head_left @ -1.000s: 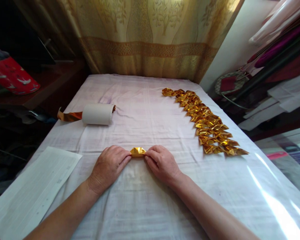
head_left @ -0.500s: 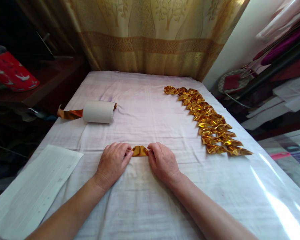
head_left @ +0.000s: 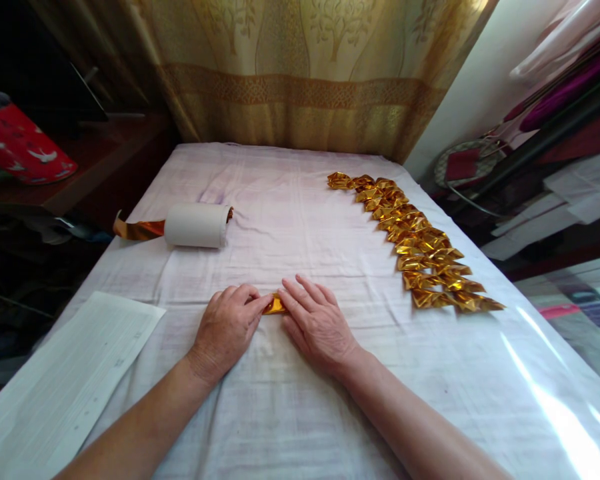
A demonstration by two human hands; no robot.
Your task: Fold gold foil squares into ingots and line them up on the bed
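Observation:
A small folded piece of gold foil paper (head_left: 273,306) lies on the white cloth (head_left: 300,220) in front of me, mostly covered by my hands. My left hand (head_left: 227,328) has its fingers curled and pinches the piece's left end. My right hand (head_left: 316,323) lies flat over the piece's right part, fingers stretched out and pressing down. A long row of several finished gold folded pieces (head_left: 420,247) runs along the cloth's right side, beyond my right hand.
A white roll (head_left: 196,225) with a gold foil strip (head_left: 137,229) trailing left lies at the mid left. A sheet of white paper (head_left: 65,380) sits at the near left edge. Gold curtain (head_left: 300,73) hangs behind; shelves with clutter stand right.
My right hand has gone from pinching the piece's right end to lying flat over it with fingers spread. The gold piece is now largely hidden. The left hand has barely moved.

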